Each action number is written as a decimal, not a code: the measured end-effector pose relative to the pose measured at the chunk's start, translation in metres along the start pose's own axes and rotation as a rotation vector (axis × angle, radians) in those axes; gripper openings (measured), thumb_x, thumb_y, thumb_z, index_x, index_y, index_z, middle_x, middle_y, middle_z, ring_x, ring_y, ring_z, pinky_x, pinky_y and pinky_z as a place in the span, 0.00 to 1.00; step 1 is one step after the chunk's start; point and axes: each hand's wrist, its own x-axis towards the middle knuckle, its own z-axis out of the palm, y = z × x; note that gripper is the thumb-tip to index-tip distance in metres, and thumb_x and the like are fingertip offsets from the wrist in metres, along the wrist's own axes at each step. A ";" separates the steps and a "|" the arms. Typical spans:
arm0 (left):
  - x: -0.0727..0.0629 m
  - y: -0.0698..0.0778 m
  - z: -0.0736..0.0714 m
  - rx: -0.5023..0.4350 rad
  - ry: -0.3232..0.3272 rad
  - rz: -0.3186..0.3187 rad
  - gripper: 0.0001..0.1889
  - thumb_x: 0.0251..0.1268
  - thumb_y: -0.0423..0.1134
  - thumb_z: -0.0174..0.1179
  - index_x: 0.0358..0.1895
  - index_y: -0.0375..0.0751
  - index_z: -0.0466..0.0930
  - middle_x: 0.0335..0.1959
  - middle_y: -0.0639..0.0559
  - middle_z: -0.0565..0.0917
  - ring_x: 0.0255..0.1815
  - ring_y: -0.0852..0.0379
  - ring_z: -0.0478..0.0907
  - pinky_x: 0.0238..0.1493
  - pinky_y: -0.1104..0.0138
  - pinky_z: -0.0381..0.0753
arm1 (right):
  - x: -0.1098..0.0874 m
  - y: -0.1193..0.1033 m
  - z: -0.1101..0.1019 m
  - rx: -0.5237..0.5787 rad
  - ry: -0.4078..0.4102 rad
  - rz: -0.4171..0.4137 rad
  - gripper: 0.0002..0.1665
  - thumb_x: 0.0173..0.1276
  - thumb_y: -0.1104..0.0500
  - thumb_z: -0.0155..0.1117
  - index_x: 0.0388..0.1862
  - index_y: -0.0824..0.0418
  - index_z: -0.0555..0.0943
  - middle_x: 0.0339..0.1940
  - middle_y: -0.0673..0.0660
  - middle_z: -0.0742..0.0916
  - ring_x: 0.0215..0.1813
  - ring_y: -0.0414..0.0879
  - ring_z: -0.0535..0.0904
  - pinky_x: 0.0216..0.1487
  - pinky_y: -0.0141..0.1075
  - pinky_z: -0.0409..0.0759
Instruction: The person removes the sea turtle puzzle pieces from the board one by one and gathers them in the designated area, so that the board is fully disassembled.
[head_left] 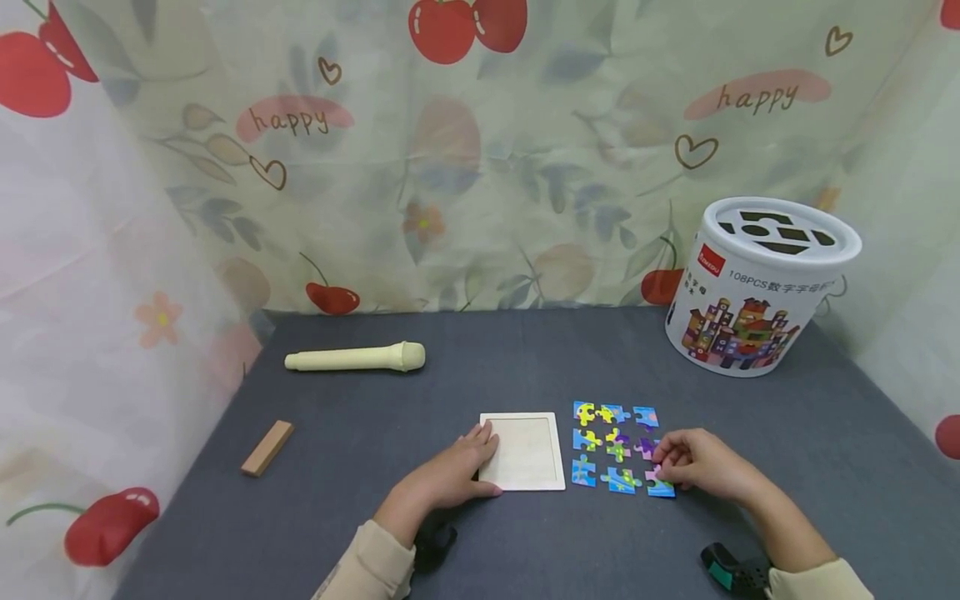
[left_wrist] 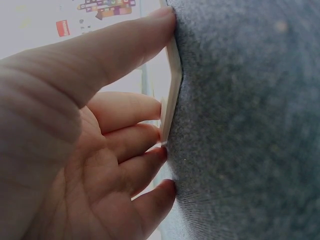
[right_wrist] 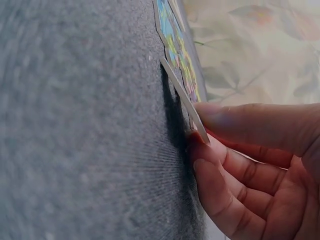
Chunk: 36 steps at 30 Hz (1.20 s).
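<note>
A pale, square puzzle tray (head_left: pixel 523 450) lies on the dark table with no pieces in it. My left hand (head_left: pixel 459 467) rests at its left side, fingertips on the rim and thumb at the near corner; in the left wrist view the thumb (left_wrist: pixel 125 47) and fingers touch the tray's edge (left_wrist: pixel 172 85). Right of the tray, several colourful jigsaw pieces (head_left: pixel 617 446) are laid out in three rows, slightly apart. My right hand (head_left: pixel 701 462) pinches the near right corner piece (head_left: pixel 661 487). In the right wrist view this piece (right_wrist: pixel 181 95) is tilted, one edge raised between thumb and finger.
A cream toy microphone (head_left: pixel 352 358) lies at the back left, with a small wooden block (head_left: pixel 267 448) nearer me. At the back right stands a white lidded bucket (head_left: pixel 753 292). Patterned cloth (head_left: pixel 480 167) hangs behind the table and along both sides.
</note>
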 end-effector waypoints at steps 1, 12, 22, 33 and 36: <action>0.000 0.000 0.000 0.001 -0.001 0.000 0.38 0.59 0.45 0.62 0.68 0.28 0.58 0.73 0.35 0.52 0.75 0.41 0.48 0.71 0.49 0.53 | 0.000 0.000 0.000 -0.004 0.003 0.002 0.11 0.60 0.61 0.65 0.36 0.68 0.78 0.26 0.53 0.80 0.24 0.37 0.74 0.25 0.32 0.78; 0.000 0.000 0.001 -0.006 -0.007 -0.013 0.38 0.60 0.45 0.62 0.69 0.29 0.57 0.74 0.36 0.51 0.75 0.42 0.47 0.72 0.50 0.52 | 0.000 -0.001 0.002 -0.018 0.014 0.001 0.09 0.61 0.62 0.64 0.35 0.68 0.78 0.25 0.53 0.79 0.24 0.37 0.72 0.24 0.30 0.77; 0.000 -0.001 0.001 -0.005 -0.004 -0.007 0.38 0.60 0.45 0.62 0.68 0.29 0.58 0.73 0.36 0.52 0.75 0.41 0.47 0.72 0.50 0.53 | 0.000 0.002 0.001 0.017 0.012 0.002 0.08 0.61 0.64 0.63 0.35 0.69 0.78 0.26 0.54 0.80 0.25 0.37 0.73 0.26 0.30 0.77; 0.000 -0.001 0.001 0.002 -0.004 -0.017 0.38 0.60 0.45 0.62 0.68 0.29 0.58 0.74 0.36 0.52 0.75 0.42 0.47 0.72 0.50 0.53 | 0.001 0.002 0.000 0.041 0.009 0.013 0.10 0.61 0.62 0.64 0.35 0.70 0.77 0.26 0.53 0.79 0.26 0.37 0.74 0.27 0.30 0.78; 0.001 0.000 0.001 0.005 -0.003 -0.018 0.38 0.60 0.45 0.62 0.68 0.29 0.58 0.74 0.36 0.52 0.75 0.42 0.47 0.72 0.50 0.53 | 0.000 0.001 0.000 0.025 0.014 0.009 0.10 0.60 0.62 0.65 0.34 0.69 0.77 0.26 0.53 0.79 0.25 0.36 0.73 0.26 0.30 0.78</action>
